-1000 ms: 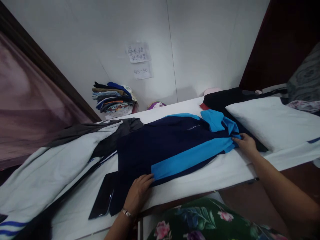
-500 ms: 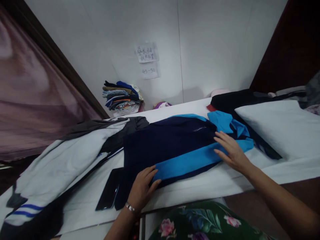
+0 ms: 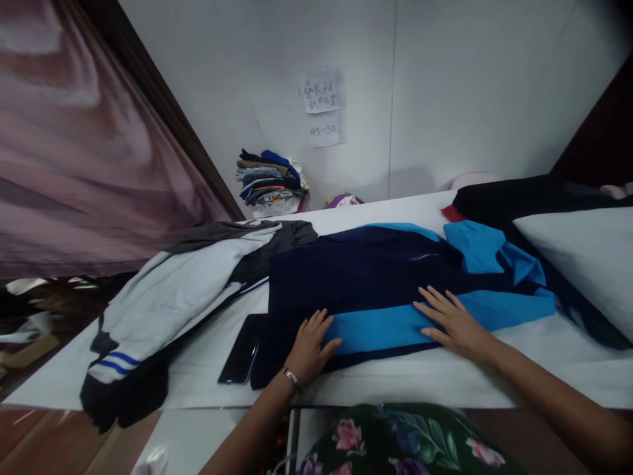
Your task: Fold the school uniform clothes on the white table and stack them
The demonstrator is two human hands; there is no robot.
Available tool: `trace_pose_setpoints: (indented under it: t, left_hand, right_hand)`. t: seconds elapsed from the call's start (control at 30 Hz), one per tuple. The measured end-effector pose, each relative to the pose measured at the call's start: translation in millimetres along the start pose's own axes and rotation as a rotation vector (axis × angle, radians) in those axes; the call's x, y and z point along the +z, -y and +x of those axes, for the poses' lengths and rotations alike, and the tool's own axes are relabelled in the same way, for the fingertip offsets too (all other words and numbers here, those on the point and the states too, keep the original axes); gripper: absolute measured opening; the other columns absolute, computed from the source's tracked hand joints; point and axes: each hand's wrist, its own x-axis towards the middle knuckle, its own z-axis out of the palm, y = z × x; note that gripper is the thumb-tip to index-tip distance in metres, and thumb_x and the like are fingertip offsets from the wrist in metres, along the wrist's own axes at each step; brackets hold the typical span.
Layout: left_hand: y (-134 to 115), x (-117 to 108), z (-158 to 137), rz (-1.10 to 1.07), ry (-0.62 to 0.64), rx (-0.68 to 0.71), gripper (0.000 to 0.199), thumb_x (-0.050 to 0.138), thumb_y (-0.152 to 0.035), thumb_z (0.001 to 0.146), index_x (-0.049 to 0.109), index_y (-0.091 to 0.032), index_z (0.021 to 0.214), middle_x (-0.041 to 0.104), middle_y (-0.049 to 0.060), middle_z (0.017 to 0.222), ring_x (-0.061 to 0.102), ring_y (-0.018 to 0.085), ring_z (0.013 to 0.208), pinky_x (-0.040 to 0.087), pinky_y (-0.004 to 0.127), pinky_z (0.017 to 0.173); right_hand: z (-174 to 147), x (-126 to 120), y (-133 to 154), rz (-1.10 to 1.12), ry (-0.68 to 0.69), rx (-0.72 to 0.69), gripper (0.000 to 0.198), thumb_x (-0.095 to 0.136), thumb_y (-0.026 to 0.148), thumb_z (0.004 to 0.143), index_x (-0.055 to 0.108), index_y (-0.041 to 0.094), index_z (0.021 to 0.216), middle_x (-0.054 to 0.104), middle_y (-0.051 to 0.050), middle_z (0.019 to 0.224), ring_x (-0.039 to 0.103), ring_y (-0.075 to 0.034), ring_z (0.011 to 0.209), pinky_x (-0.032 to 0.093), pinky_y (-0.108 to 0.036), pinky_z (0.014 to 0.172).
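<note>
A navy jacket (image 3: 346,270) with bright blue parts lies spread on the white-covered table (image 3: 395,389). One light-blue sleeve (image 3: 380,332) runs flat along its near side. My left hand (image 3: 314,344) rests on the left end of that sleeve, fingers stretched out. My right hand (image 3: 452,323) lies on the sleeve farther right, with its fingers spread. The other sleeve (image 3: 477,247) is bunched at the jacket's far right. Neither hand grips the cloth.
A phone (image 3: 242,349) lies left of the jacket. Beyond it is a grey and white garment (image 3: 182,290). Folded clothes (image 3: 271,178) are stacked near the wall. At right are a white pillow-like piece (image 3: 583,251) and black clothing (image 3: 519,194). Paper notes (image 3: 324,92) hang on the wall.
The view has shifted, so the scene sits farther right. My right hand has moved left along the sleeve, closer to my left hand, uncovering the sleeve's right end.
</note>
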Motion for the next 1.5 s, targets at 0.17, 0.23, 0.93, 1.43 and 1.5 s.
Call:
trace_pose_setpoints:
  t: [0.17,0.23,0.93,1.43,1.5]
  left_hand:
    - [-15.1,-5.4,31.9,0.090,-0.104,0.020,0.062,0.041,-0.056,0.092,0.040,-0.021,0.143,0.031,0.012,0.153,0.020,0.029,0.144,0.014,0.056,0.115]
    - [-15.1,0.1,40.3,0.119,-0.042,0.002,0.066,0.042,-0.058,0.090,0.039,-0.020,0.144,0.032,0.012,0.153,0.022,0.030,0.143,0.015,0.056,0.114]
    - [-0.8,18.7,44.6,0.182,0.009,-0.014,0.067,0.035,-0.058,0.092,0.036,-0.018,0.145,0.032,0.010,0.153,0.024,0.029,0.142,0.018,0.055,0.114]
    - [8.6,27.3,48.0,0.233,-0.062,0.019,0.064,0.036,-0.057,0.091,0.040,-0.020,0.144,0.036,0.009,0.151,0.029,0.029,0.140,0.024,0.055,0.112]
    - [7.3,26.3,48.0,0.226,-0.058,0.016,0.064,0.036,-0.057,0.091,0.041,-0.020,0.143,0.036,0.009,0.151,0.030,0.029,0.140,0.023,0.054,0.112]
  right_hand:
    - [25.4,2.6,24.6,-0.022,-0.014,-0.153,0.061,0.043,0.057,0.091,0.029,0.036,0.147,0.015,-0.002,0.157,0.013,-0.031,0.144,0.011,-0.059,0.114]
    - [32.0,11.9,25.2,-0.012,0.044,-0.175,0.061,0.041,0.057,0.092,0.029,0.034,0.148,0.019,-0.004,0.156,0.015,-0.031,0.143,0.012,-0.060,0.113]
    - [62.9,19.9,31.4,0.103,0.174,-0.250,0.063,0.041,0.058,0.092,0.032,0.027,0.147,0.017,-0.010,0.157,0.009,-0.030,0.145,0.003,-0.058,0.114]
    - [69.6,-88.4,-71.0,-0.069,-0.508,0.344,0.045,0.048,0.042,0.090,0.060,0.016,0.125,0.052,-0.014,0.137,0.042,-0.030,0.130,0.031,-0.048,0.110]
    - [73.0,-107.0,-102.8,-0.182,-0.493,0.610,0.054,0.047,0.043,0.090,0.052,0.011,0.133,0.051,-0.018,0.136,0.044,-0.033,0.128,0.035,-0.048,0.106]
